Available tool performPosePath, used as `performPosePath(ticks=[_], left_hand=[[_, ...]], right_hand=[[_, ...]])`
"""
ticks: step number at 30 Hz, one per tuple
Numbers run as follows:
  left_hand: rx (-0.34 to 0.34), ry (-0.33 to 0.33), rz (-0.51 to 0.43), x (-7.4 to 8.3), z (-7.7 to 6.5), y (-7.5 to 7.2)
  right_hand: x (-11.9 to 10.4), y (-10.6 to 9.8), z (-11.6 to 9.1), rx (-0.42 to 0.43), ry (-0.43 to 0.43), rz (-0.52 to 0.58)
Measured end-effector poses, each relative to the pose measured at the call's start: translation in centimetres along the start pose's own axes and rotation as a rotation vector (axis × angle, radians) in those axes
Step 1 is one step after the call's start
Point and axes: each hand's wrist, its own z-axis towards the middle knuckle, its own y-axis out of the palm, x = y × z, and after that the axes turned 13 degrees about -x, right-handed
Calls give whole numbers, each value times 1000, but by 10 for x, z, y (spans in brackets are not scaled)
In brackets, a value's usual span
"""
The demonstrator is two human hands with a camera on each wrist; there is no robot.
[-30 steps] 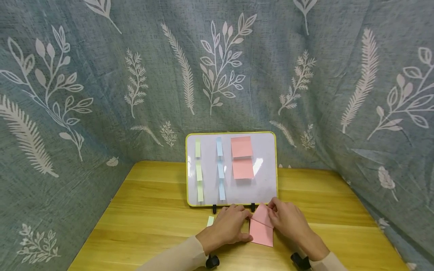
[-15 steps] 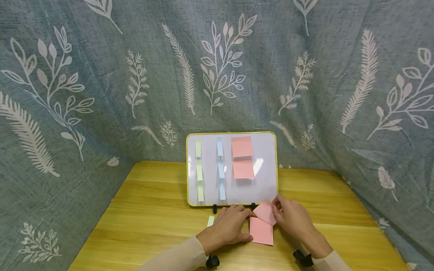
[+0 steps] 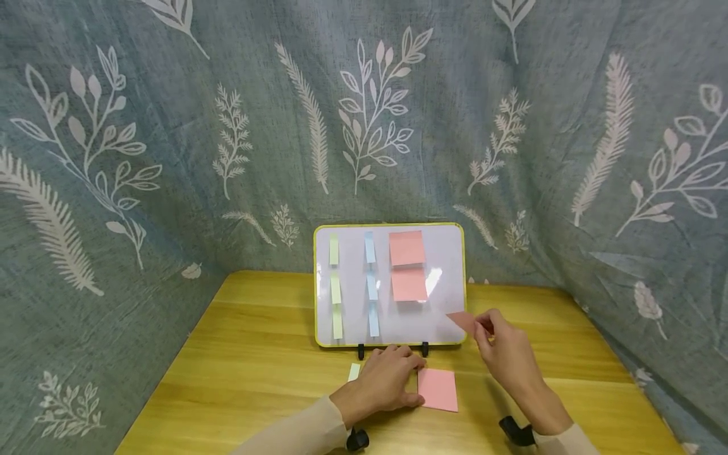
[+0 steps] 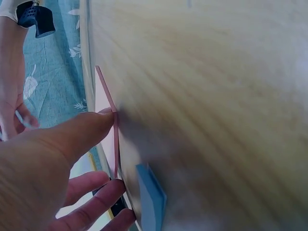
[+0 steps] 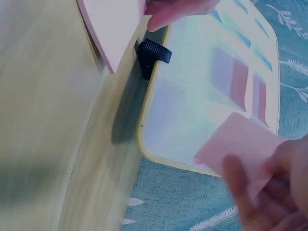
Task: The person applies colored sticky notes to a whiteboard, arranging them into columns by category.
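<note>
My right hand (image 3: 509, 351) pinches a single pink sticky note (image 3: 459, 320) by one edge, raised off the table at the whiteboard's lower right corner. The note's free part overlaps the board in the right wrist view. On the table lies a pad of pink sticky notes (image 3: 439, 390). My left hand (image 3: 385, 384) holds that pad along its left side, with the thumb (image 4: 98, 126) at its edge and a finger at the far corner. The whiteboard (image 3: 349, 284), rimmed in yellow, leans upright behind, bearing green and blue strips and two pink notes (image 3: 406, 248).
A pale green strip (image 3: 354, 371) shows partly behind the left hand. Beside the left fingers stands a small blue pad (image 4: 152, 197) on the table. Black clips (image 3: 424, 349) support the board's lower edge. Patterned cloth (image 3: 256, 126) surrounds the wooden table (image 3: 256, 328).
The top pink note has come off the pad in my right hand, which has moved up and to the right. The left hand has stayed at the pad.
</note>
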Motion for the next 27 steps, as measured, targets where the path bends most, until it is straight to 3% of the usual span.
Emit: performPosePath(ticks=[4, 12, 21, 27], left_hand=[[-10, 10, -16, 1, -2, 1], [-1, 25, 6, 1, 1, -3], [34, 27, -18, -2, 0, -5], [128, 64, 7, -9, -6, -8]], right_hand=[[-1, 4, 1, 69, -124, 35], [-10, 16, 7, 94, -265, 67], [-11, 28, 6, 110, -245, 119], [-12, 36, 1, 128, -246, 102]])
